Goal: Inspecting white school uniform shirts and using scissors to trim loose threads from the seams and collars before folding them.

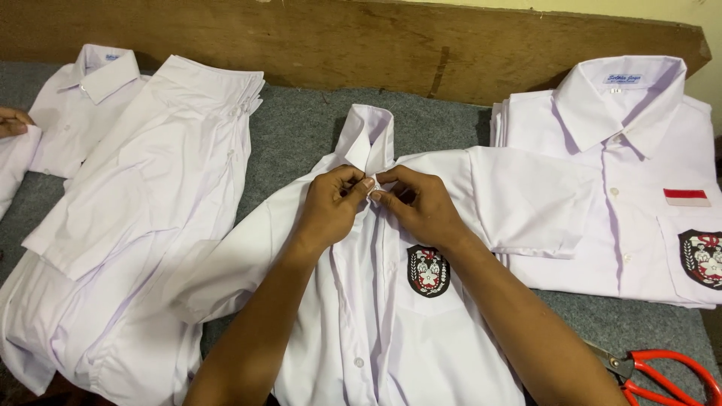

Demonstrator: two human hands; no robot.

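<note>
A white short-sleeved shirt (391, 323) with a black and red chest badge (428, 270) lies face up in the middle of the grey cloth table. Its collar (370, 135) points away from me. My left hand (331, 207) and my right hand (421, 203) meet just below the collar. Both pinch the shirt's front edges together at the top button. The fingertips hide the button itself.
A folded white shirt (624, 173) with a badge and a red-white patch tops a stack at the right. Unfolded white shirts (135, 218) lie heaped at the left. Red-handled scissors (662, 376) rest at the lower right. Another person's hand (13, 120) shows at the left edge. A wooden board (338, 45) backs the table.
</note>
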